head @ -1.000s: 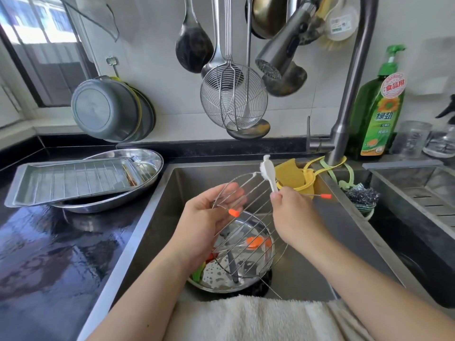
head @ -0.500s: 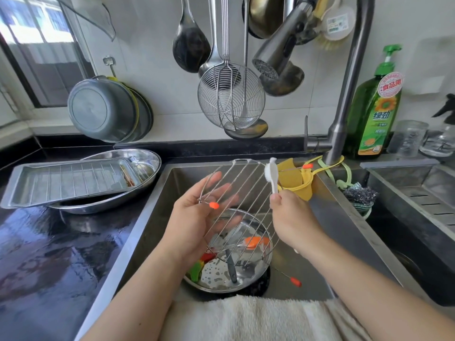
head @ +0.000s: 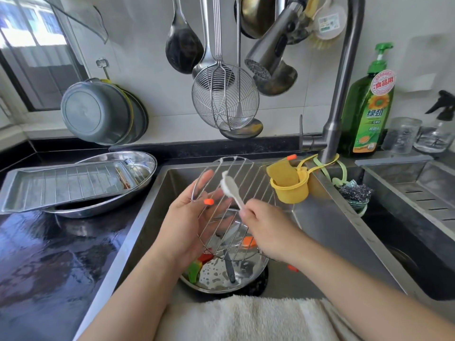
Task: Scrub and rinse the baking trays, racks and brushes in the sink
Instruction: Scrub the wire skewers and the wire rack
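Standing behind the tap, the green dish-soap bottle (head: 369, 104) carries a sunflower picture, the characters 绿劲 in white, and a round red-and-white sticker reading 食品用; its smaller print is too fine to read. A round white tag (head: 328, 20) hanging on the wall near the top has writing I cannot make out.

Over the steel sink (head: 327, 232), the left hand (head: 189, 222) lies flat-fingered beneath the round wire rack with orange-tipped legs (head: 236, 193), carrying it tilted on the palm. The right hand (head: 267, 230) grips the handle of a small white brush (head: 230, 188), whose head rests on the rack's wires just above the left fingers. Below both, a round steel bowl (head: 256, 274) sits in the sink bottom holding soapy water and utensils. On the dark wet bench (head: 49, 254) to the left, a rectangular grey baking tray (head: 61, 185) rests across an oval steel dish (head: 138, 163).
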Available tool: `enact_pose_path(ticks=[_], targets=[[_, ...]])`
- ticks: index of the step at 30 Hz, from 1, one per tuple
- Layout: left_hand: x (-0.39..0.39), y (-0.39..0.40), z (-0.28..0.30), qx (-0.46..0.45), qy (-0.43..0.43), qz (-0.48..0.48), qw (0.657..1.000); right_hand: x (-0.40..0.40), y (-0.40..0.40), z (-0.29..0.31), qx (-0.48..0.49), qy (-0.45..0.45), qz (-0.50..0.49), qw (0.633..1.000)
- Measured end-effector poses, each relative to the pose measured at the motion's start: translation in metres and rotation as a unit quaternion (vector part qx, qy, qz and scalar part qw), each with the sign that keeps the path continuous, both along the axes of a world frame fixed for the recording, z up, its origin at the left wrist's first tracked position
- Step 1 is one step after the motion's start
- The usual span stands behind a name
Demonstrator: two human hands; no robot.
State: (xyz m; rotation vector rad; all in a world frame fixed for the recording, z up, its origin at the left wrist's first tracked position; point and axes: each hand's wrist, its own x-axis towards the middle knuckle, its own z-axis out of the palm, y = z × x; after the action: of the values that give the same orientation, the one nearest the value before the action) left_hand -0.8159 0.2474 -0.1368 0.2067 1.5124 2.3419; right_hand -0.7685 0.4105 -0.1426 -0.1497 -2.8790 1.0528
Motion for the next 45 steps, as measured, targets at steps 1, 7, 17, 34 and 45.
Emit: enact_pose_path(ticks=[1, 7, 17, 34, 45], targets=[[-0.001, 0.000, 0.000, 0.008, -0.004, -0.003, 1.000, -0.004, 0.008, -0.001, 0.016, 0.020, -0.026, 0.999], [-0.001, 0.000, 0.000, 0.033, -0.004, -0.035, 0.999, 0.000, 0.021, 0.005, 0.092, 0.027, -0.014, 0.995], [-0.001, 0.002, 0.001, 0.045, 0.010, -0.041, 0.998, -0.006, 0.029, 0.006, 0.118, 0.090, -0.055, 0.987], [0.002, 0.002, 0.003, 0.000, 0.010, -0.045, 0.999, 0.001, 0.031, 0.005, 0.047, 0.165, -0.051, 0.984], [0.004, 0.001, 0.006, 0.005, -0.001, -0.030, 1.000, -0.007, 0.029, 0.004, 0.086, 0.168, -0.030, 0.981]])
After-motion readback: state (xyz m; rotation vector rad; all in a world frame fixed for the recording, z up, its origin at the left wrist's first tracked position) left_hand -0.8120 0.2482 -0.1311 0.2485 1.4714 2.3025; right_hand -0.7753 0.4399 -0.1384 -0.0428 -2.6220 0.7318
